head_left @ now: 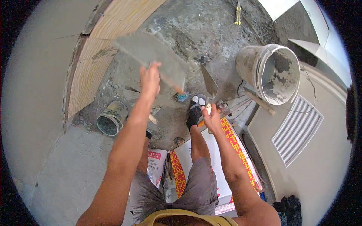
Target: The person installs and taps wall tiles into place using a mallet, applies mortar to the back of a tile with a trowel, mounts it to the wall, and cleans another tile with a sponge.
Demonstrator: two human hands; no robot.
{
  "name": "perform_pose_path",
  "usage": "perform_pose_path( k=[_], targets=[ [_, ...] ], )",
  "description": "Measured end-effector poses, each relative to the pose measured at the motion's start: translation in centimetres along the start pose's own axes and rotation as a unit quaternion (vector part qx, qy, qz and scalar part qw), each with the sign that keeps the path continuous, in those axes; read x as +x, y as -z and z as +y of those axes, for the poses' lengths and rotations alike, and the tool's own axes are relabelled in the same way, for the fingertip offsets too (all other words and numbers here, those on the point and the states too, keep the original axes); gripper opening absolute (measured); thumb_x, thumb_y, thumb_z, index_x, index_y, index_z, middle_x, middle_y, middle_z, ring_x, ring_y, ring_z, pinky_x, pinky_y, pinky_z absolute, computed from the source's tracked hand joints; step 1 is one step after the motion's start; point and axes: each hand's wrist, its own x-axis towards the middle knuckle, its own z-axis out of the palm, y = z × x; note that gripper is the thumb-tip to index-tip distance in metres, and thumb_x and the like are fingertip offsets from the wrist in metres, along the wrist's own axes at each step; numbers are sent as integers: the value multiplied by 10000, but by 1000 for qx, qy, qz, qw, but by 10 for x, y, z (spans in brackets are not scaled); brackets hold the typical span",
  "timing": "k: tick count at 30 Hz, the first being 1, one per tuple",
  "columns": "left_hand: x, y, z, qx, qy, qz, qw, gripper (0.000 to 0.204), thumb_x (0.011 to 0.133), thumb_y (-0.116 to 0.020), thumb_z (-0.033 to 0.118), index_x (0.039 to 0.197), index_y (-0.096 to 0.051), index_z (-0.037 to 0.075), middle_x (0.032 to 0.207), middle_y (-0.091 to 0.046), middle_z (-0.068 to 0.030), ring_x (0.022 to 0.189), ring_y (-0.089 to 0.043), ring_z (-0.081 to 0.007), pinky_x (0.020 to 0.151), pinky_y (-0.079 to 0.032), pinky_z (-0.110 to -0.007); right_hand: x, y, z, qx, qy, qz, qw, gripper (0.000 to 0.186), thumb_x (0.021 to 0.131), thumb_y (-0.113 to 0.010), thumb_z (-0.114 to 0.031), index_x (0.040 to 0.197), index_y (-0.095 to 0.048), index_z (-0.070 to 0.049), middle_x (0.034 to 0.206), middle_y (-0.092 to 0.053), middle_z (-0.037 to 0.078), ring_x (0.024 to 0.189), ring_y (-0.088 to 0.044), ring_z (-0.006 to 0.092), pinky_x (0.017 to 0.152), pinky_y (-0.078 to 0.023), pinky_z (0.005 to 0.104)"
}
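My left hand (151,77) is closed on the edge of a flat grey tile (145,47), held up over the floor. The tile is smeared by motion, and its lower right edge looks reddish-brown. In front of my body my right hand (212,119) is wrapped round the pale handle of a pointed trowel (209,81). The trowel's blade points away from me, just beyond my right foot (194,113). A small blue tangle (182,97) lies on the floor between the tile and that foot.
To the left rise wood-look tiles (109,22) on a wall. A small bucket (112,118) lies tipped at left; a large mortar-stained bucket (279,75) stands at right. Yellow-handled pliers (238,17) lie far off. A louvered panel (298,130) and a box (222,177) are nearby.
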Motion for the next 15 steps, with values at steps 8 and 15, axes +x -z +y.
perform_pose_path(
  k=[8, 15],
  targets=[
    [60, -90, 1, 82, -107, -39, 990, 415, 815, -642, 134, 1163, -550, -72, 1117, -611, -183, 1020, -570, -295, 893, -450, -412, -6, 7, -14, 45, 5, 20, 999, 445, 935, -663, -309, 1245, -507, -30, 891, -672, 327, 858, -668, 525, 727, -514, 555],
    [91, -104, -19, 60, -167, -30, 984, 468, 759, -685, 118, 1160, -568, -92, 1135, -624, -185, 994, -576, -297, 879, -456, -412, -4, 22, -35, -28, 62, -62, 996, 449, 914, -648, -234, 1258, -449, -24, 879, -675, 330, 833, -651, 550, 728, -514, 600]
  ],
)
